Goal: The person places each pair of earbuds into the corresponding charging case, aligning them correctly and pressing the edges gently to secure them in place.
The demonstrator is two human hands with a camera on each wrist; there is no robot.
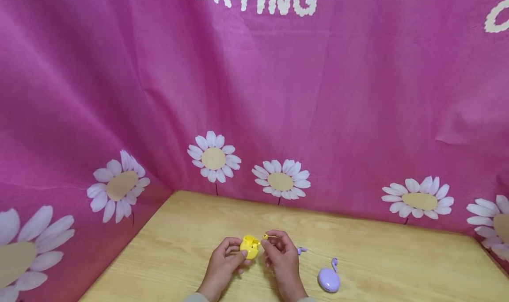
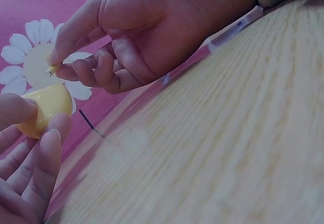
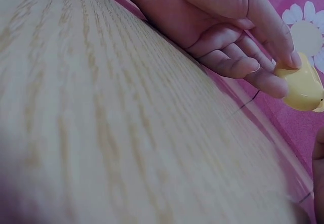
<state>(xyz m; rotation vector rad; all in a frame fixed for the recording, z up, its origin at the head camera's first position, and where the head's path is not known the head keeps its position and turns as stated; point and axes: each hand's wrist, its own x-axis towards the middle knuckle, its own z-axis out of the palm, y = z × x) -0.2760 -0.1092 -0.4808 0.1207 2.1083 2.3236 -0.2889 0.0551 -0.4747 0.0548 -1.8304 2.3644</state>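
Observation:
A small yellow earbud case [image 1: 249,252] with its lid raised is held by my left hand [image 1: 223,263], thumb on its front. Just right of the case, my right hand [image 1: 284,262] pinches a yellow earbud [image 1: 264,237] between thumb and fingertips. In the left wrist view the pinched earbud [image 2: 52,69] shows only partly, beyond the rounded case [image 2: 50,107]. The right wrist view has the case [image 3: 302,85] in the left hand's fingers, with only a sliver of the right hand [image 3: 318,176] at the edge. The inside of the case is too small to make out.
On the wooden table [image 1: 381,258], right of my hands, lies a closed purple case [image 1: 328,280]. One purple earbud [image 1: 334,264] is just behind it; another purple earbud [image 1: 301,250] lies beside my right hand. A pink flowered curtain [image 1: 338,116] bounds the table behind and left.

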